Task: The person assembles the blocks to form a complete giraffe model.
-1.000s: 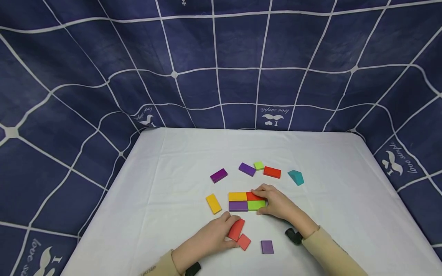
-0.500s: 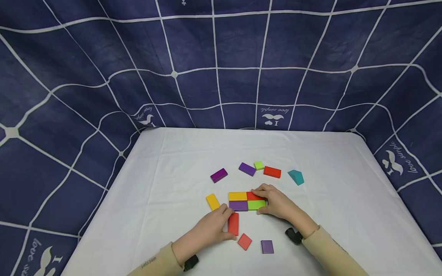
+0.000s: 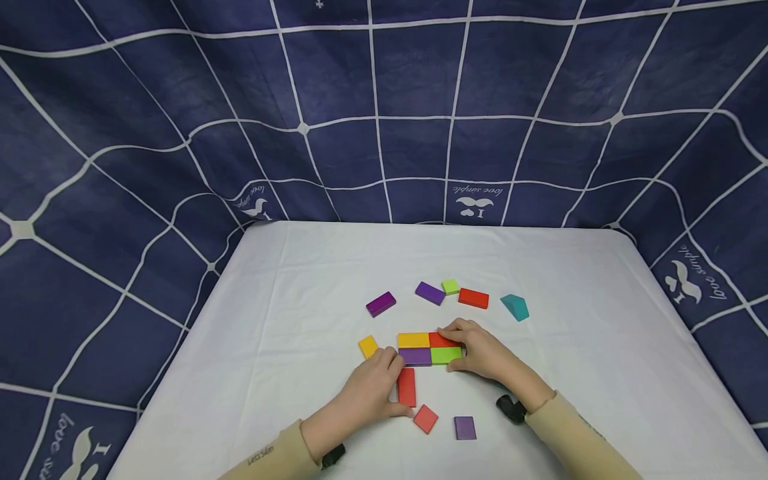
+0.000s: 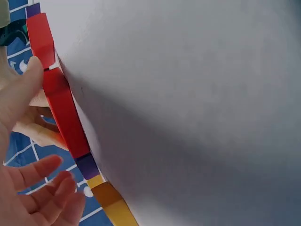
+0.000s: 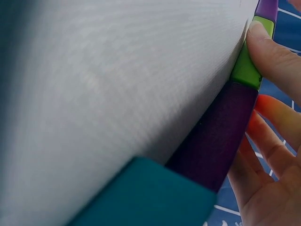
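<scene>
In the head view, a yellow block (image 3: 413, 340), a red block (image 3: 440, 340), a purple block (image 3: 414, 357) and a green block (image 3: 445, 355) lie together as a rectangle. My right hand (image 3: 480, 350) spans its right end, fingertips on the red block and thumb (image 5: 270, 49) pressed on the green one. My left hand (image 3: 366, 387) is spread around a long coral-red block (image 3: 407, 388) just below the rectangle. In the left wrist view its thumb (image 4: 30, 77) is near this block's end, with the other fingers (image 4: 44, 169) loosely bent beside it.
Near the hands lie a small red square (image 3: 426, 419), a purple square (image 3: 465, 428) and a yellow block (image 3: 368, 346) partly hidden by the left hand. Farther back are two purple blocks, a green cube (image 3: 450, 287), a red block (image 3: 473, 298) and a teal block (image 3: 515, 307).
The left hand has moved up with the long red block, which is now turned upright below the rectangle. Then its thumb and fingers spread slightly. The right hand has stayed put.
</scene>
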